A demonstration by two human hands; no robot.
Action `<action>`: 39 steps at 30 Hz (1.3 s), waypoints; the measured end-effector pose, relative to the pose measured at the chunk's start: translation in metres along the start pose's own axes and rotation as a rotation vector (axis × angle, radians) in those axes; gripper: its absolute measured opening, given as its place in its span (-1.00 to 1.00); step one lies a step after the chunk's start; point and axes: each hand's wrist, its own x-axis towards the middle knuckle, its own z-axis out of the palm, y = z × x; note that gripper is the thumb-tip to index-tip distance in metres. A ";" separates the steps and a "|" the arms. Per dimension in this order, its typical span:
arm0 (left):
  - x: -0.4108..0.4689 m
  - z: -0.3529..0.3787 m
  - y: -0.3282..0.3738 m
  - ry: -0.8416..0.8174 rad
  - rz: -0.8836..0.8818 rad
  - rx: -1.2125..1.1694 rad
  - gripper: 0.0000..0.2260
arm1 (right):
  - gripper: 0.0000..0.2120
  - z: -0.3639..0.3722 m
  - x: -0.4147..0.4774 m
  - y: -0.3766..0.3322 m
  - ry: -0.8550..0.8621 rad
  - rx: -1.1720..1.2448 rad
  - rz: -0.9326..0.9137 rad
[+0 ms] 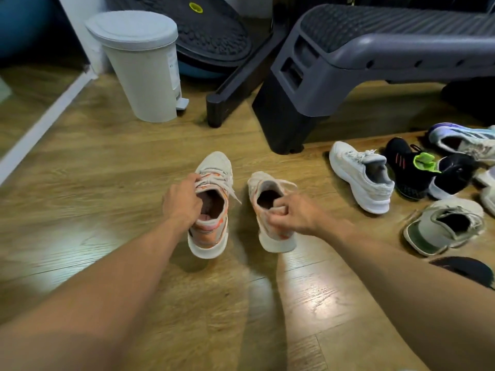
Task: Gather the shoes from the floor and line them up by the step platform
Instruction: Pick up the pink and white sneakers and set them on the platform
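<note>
Left arm: bare forearm runs from lower left of frame to centre, wrist roughly straight.
Left hand (182, 203): knuckles up, fingers curled into the mouth of the beige-orange sneaker (210, 232), gripping its tongue and collar edge.
Right arm: bare forearm enters from lower right, angled in toward centre.
Right hand (293, 214): back of hand up, fingers and thumb bunched, pinching the collar of the second beige sneaker (276, 238).
Both sneakers: centre of frame, side by side but apart, toes toward the step platform (348, 49), heels toward the viewer; shadow under each heel.
Step platform: upper right, grey deck on a black foot.
Other shoes: right edge, loose cluster on the floor (107, 170): white shoe (359, 178), black shoe (409, 170), purple-white shoe (460, 140), grey shoe (442, 226) tipped on its side.
Bin (142, 70): upper left, white, lid closed.
</note>
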 end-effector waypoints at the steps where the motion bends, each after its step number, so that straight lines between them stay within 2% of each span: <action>1: 0.002 -0.001 -0.001 0.029 -0.060 -0.103 -0.61 | -0.75 0.006 0.000 0.001 -0.009 -0.109 -0.015; 3: 0.006 -0.003 -0.004 0.031 -0.182 -0.462 -0.71 | -0.74 0.016 0.001 0.006 -0.028 -0.218 -0.031; 5: 0.006 -0.007 -0.007 -0.068 -0.311 -0.832 -0.71 | -0.69 0.024 0.002 0.012 -0.048 -0.253 -0.041; 6: 0.005 -0.009 -0.008 -0.129 -0.387 -0.937 -0.74 | -0.63 0.028 0.003 0.015 -0.070 -0.255 -0.029; 9: 0.008 -0.009 -0.013 -0.269 -0.520 -1.027 -0.78 | -0.52 0.036 0.002 0.020 -0.130 -0.219 0.022; 11: 0.010 -0.008 -0.013 -0.257 -0.504 -1.028 -0.78 | -0.63 0.036 0.004 0.023 -0.068 -0.299 -0.017; 13: 0.011 -0.006 -0.012 -0.141 -0.380 -0.879 -0.75 | -0.76 0.032 0.006 0.023 0.077 -0.419 -0.042; 15: 0.010 -0.005 -0.011 -0.035 -0.183 -0.502 -0.68 | -0.78 0.033 0.009 0.020 0.220 -0.437 -0.034; 17: 0.004 -0.003 -0.008 -0.034 -0.065 -0.163 -0.60 | -0.75 0.037 0.013 0.018 0.295 -0.410 0.040; 19: -0.004 0.002 -0.007 -0.086 -0.006 -0.011 -0.58 | -0.78 0.040 0.016 0.015 0.300 -0.370 0.130; 21: -0.014 0.013 -0.003 -0.169 0.035 0.063 -0.64 | -0.78 0.043 0.015 0.011 0.306 -0.366 0.079; 23: -0.027 0.027 0.003 -0.293 0.080 0.170 -0.65 | -0.75 0.053 0.008 0.003 0.314 -0.352 -0.090; 26: -0.048 0.044 0.011 -0.428 0.062 0.280 -0.53 | -0.76 0.082 -0.004 -0.014 0.243 -0.395 -0.259; 28: -0.056 0.046 0.019 -0.378 0.094 0.371 -0.51 | -0.79 0.098 -0.006 -0.019 0.223 -0.414 -0.264; 30: -0.059 0.040 0.027 -0.238 0.201 0.419 -0.58 | -0.79 0.099 -0.004 -0.018 0.216 -0.334 -0.236; 32: -0.065 0.033 0.033 -0.103 0.359 0.329 -0.71 | -0.73 0.093 -0.003 -0.012 0.225 -0.264 -0.231; 33: -0.069 0.032 0.034 -0.086 0.429 0.258 -0.75 | -0.72 0.090 -0.004 -0.006 0.241 -0.262 -0.222; 35: -0.082 0.036 0.032 -0.188 0.499 0.211 -0.72 | -0.68 0.091 -0.010 0.003 0.233 -0.370 -0.198; 37: -0.093 0.043 0.022 -0.370 0.468 0.347 -0.63 | -0.68 0.099 -0.017 0.006 0.198 -0.546 -0.212; 39: -0.097 0.050 0.012 -0.492 0.402 0.492 -0.63 | -0.75 0.104 -0.019 0.000 0.183 -0.569 -0.211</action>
